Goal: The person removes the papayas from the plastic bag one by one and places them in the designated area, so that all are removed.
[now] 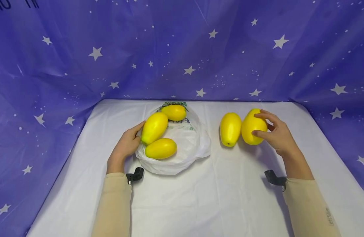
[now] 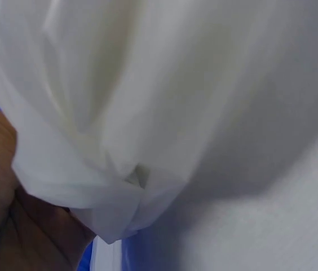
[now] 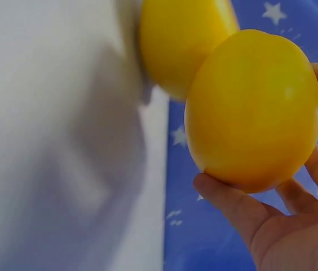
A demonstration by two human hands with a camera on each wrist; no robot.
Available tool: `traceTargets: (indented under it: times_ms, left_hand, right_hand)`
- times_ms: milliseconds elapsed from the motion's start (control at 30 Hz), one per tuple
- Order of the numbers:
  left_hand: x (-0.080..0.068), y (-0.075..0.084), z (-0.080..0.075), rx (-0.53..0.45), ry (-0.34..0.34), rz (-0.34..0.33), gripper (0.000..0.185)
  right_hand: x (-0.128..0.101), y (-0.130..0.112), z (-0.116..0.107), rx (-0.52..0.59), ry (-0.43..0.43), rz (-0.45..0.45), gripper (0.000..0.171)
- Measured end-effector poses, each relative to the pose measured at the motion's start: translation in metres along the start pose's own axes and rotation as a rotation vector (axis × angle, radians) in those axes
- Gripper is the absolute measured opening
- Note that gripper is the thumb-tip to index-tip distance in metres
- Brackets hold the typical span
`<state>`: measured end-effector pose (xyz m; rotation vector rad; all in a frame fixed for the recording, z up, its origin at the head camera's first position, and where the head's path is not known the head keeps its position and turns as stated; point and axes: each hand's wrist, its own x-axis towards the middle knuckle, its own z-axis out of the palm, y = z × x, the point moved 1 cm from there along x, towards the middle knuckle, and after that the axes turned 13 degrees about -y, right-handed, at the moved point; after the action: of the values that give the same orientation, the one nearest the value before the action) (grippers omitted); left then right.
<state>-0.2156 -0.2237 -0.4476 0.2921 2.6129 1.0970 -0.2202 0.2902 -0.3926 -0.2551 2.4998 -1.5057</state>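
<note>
head view: green print on bag unreadable.

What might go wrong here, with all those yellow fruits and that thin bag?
The right hand grips one yellow fruit only by thumb and fingertips; its smooth skin might slip. It sits close against the loose fruit, which could get nudged and roll. The left hand holds the rim of the plastic bag; a tug could spill its three fruits.

Bright, even light; wrist views perhaps blurred.
</note>
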Motion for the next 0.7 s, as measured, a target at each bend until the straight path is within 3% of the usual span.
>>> traceTargets:
  times_ms: [300,500,700]
  left_hand:
    - [0.0,-0.002,0.0,0.007,-0.014,0.001,0.057]
    - [0.0,-0.001,-0.001,0.014,0.001,0.009,0.058]
    - [0.001,0.001,-0.001,0.002,-0.005,0.006,0.057]
  right_hand:
    - [0.004,0.035,-0.008,0.023,-0.098,0.132,0.069]
    - [0.006,0.037,-0.013,0.035,-0.129,0.136,0.07]
    - [0.007,0.035,-0.013,0.071,-0.085,0.1,0.065]
